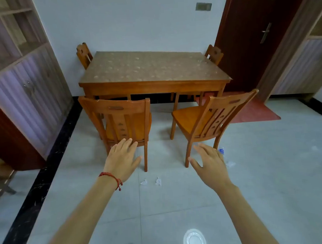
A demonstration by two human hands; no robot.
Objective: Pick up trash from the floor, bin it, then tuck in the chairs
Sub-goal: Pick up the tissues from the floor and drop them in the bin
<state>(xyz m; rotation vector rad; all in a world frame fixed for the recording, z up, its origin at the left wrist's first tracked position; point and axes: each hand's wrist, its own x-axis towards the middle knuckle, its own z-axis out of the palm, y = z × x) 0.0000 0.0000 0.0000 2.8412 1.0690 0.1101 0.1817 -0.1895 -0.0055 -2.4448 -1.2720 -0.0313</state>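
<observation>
Both hands are spread and hold nothing, likely reaching out to start. The left hand (121,161) hangs near the left chair (119,116). The right hand (211,164) half hides a bottle (221,151). Two paper scraps (151,181) lie on the floor between the hands. The right chair (206,115) stands turned away from the bench (153,68). A white plate (194,240) sits nearest. No bin shows.

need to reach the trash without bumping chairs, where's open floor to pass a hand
Bare tile lies between the left chair and right chair, running toward the paper scraps. More open floor spreads right of the bottle. It is crowded by the right chair's back legs, where the right hand hovers.
</observation>
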